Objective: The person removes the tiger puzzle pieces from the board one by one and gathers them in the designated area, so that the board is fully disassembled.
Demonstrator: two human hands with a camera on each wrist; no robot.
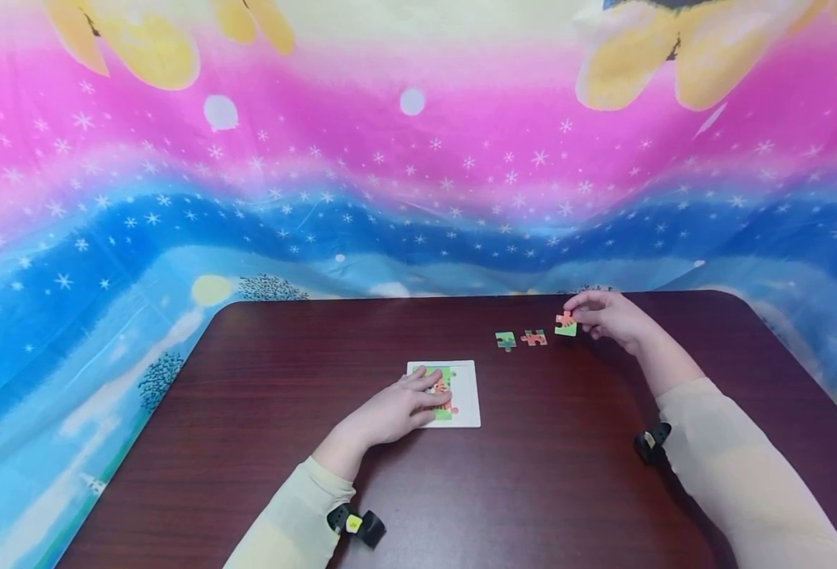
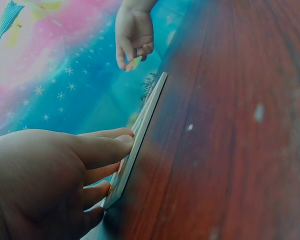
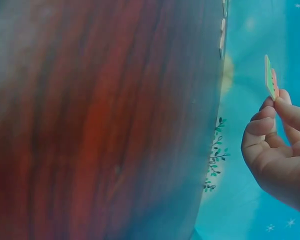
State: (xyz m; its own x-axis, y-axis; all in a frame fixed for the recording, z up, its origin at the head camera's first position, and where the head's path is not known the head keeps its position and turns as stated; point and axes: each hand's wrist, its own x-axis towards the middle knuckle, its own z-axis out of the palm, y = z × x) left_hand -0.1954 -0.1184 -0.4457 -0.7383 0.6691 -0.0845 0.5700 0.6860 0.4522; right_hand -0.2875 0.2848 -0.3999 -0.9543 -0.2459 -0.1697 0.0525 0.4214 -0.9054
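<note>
Head: our right grip (image 1: 606, 320) pinches a puzzle piece (image 1: 566, 324) near the far edge of the table (image 1: 361, 324); a low swing left could bump two loose pieces (image 1: 534, 338); bare table lies nearer us | Left wrist: our left grip (image 2: 45, 175), fingers spread, touches the tray (image 2: 151, 102); pushing could slide it | Right wrist: we pinch one end, so the piece might drop.

Both forearms are stretched forward and angled inward, the left forearm (image 1: 286, 518) from the lower left, the right forearm (image 1: 752, 466) from the lower right. The left hand (image 1: 394, 412) is turned palm down, fingers extended; the right hand (image 1: 612, 320) is raised, thumb and fingertips pinched
</note>
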